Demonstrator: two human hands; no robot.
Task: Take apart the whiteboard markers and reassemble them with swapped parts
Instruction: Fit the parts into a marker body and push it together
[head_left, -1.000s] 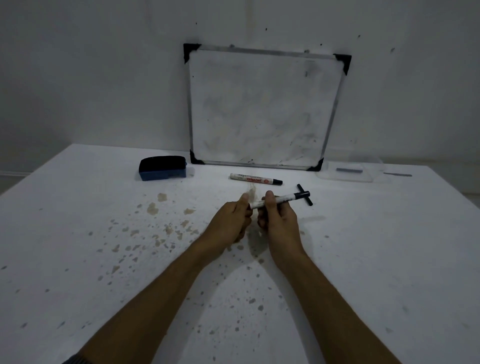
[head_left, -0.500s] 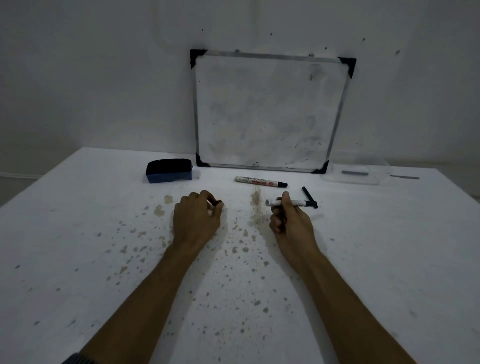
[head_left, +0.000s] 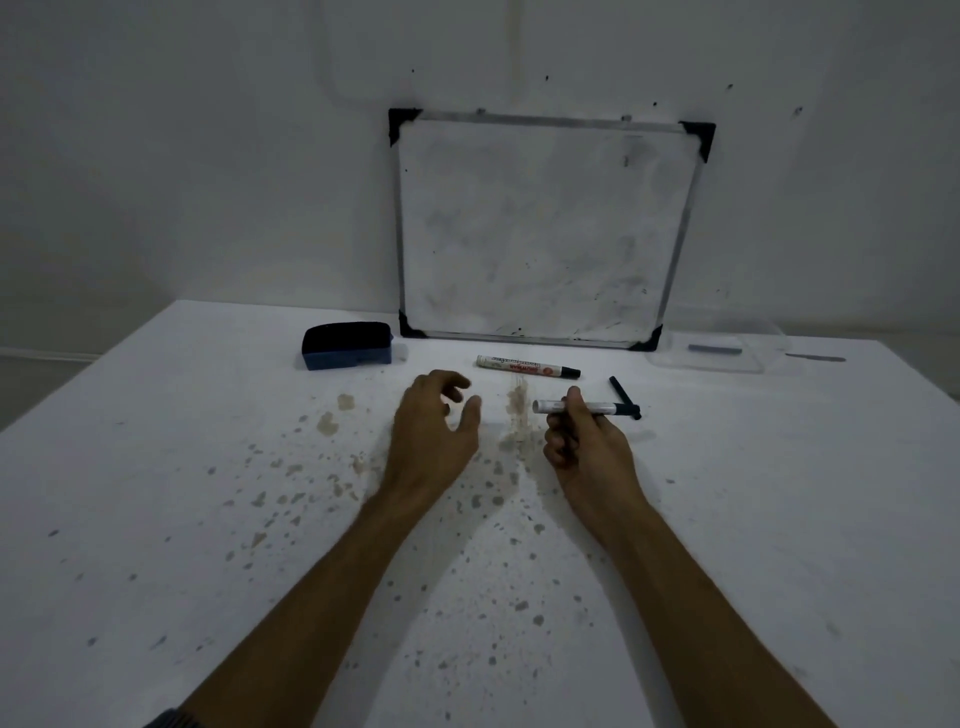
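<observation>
Your right hand (head_left: 584, 451) is pinched tight on a thin white marker with a black tip (head_left: 576, 407), holding it level just above the stained white tabletop (head_left: 208, 519). Your left hand (head_left: 434, 434) is spread wide with nothing in it, left of that marker. Behind the marker lies a second white marker with red writing (head_left: 527, 366). A small black cap (head_left: 623, 397) lies just right of it. A dark blue eraser block (head_left: 347, 345) sits far to its left.
</observation>
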